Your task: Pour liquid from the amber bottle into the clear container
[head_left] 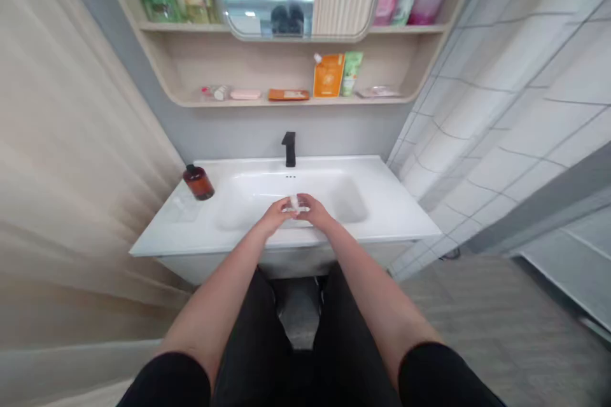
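A small clear object with a white part [294,203] is held between my two hands, above the front of the white sink basin [351,197]. My left hand [275,216] has its fingers closed on the object's left side. From the other side, my right hand [314,210] curls its fingers around it. Blur and the fingers keep me from telling exactly what kind of thing it is. Behind the basin, beyond both hands, stands a black faucet [289,150].
A brown bottle [198,182] with a black top stands at the counter's left, beside something transparent [182,208]. The shelf [267,103] above carries an orange pouch [328,75], a green tube [352,73] and small packs. A curtain [81,159] hangs left; a tiled wall [487,121] rises right.
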The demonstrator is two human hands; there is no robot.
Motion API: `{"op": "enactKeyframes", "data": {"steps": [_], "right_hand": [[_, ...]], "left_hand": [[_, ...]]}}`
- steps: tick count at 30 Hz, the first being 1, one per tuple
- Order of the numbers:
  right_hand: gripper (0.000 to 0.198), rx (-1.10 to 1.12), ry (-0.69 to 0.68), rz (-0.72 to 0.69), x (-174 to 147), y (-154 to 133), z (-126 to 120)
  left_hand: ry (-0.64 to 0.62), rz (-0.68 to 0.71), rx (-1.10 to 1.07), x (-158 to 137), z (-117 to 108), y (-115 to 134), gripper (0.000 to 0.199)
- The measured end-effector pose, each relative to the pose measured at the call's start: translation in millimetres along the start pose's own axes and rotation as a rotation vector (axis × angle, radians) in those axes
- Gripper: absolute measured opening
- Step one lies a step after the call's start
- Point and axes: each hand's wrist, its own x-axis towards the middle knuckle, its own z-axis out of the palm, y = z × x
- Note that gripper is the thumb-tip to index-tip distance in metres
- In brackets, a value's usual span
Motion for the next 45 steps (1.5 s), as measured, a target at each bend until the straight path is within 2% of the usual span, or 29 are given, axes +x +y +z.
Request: {"op": "enactKeyframes", "data": {"steps": [5, 11, 17, 20, 24, 28, 40, 45], "right_hand": [[0.073, 0.023, -0.008, -0.024, -3.1, 7.3, -6.2], [0.073, 0.030, -0.023, -0.072, -4.4, 0.7, -5.7], [0.072, 0.067, -0.005, -0.049, -7.3, -5.7, -3.1], [0.074, 0.069, 0.007, -0.037, -7.2, -6.8, -2.2], [0.074, 0.038, 0.023, -0.052, -5.8, -5.0, -2.3], [0.075, 0.033, 0.017, -0.061, -3.9, -1.4, -2.6], [0.075, 0.015, 0.000, -0.064, -6.0, -3.2, -3.6], [0.076, 0.019, 0.005, -0.046, -6.2, -6.0, -3.8]], "left_hand": [[0.040, -0.012, 0.075, 0.6, 1.0, -3.2, 0.055], [0.109, -0.001, 0.043, -4.9, 4.5, -2.4, 0.057], [0.268, -0.005, -0.029, -4.8, 6.6, -1.5, 0.049], [0.258, 0.034, -0.057, -3.7, 5.6, -2.0, 0.049], [0.191, 0.021, -0.067, -1.6, 3.1, -3.4, 0.064], [0.194, 0.036, -0.055, -0.6, 2.1, -5.0, 0.056], [0.141, 0.033, -0.031, -2.0, 3.0, -3.6, 0.064], [0.168, 0.043, -0.077, -1.5, 4.0, -2.0, 0.066]]}}
